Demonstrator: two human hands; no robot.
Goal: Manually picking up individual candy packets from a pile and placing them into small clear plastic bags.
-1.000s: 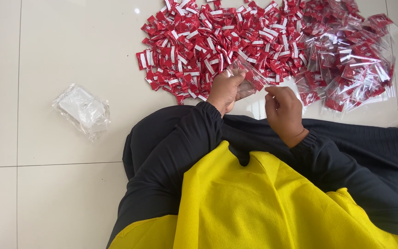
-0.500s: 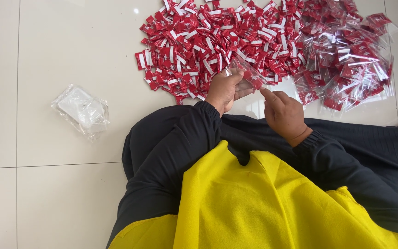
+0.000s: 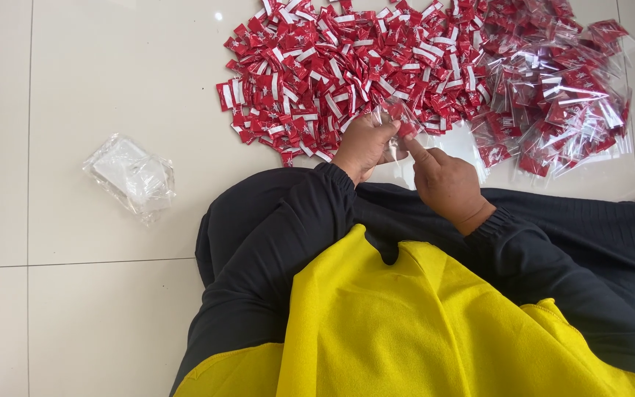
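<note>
A small clear plastic bag [image 3: 395,121] with a red sachet [image 3: 407,129] showing at its mouth sits between the two hands, just in front of the person's knees and at the near edge of the pile on the floor. The left hand [image 3: 365,147] reaches forward from a black sleeve, knuckles up, fingers curled, its grip pinched on the bag's left side. The right hand [image 3: 446,184] comes in from the right with the wrist bent inward and the forefinger stretched toward the sachet, its tip touching it; the other fingers are folded, and whether the thumb presses the sachet too is hidden. Beyond the hands lies one wide heap of loose red-and-white sachets [image 3: 332,70], far too many to count, spread over the white tiled floor [image 3: 97,309]. To its right is a second heap of filled clear bags [image 3: 560,95], also too many to count. Well apart on the left lies a single crumpled bundle of empty clear bags [image 3: 130,175]. A yellow cloth [image 3: 420,331] covers the person's lap.
</note>
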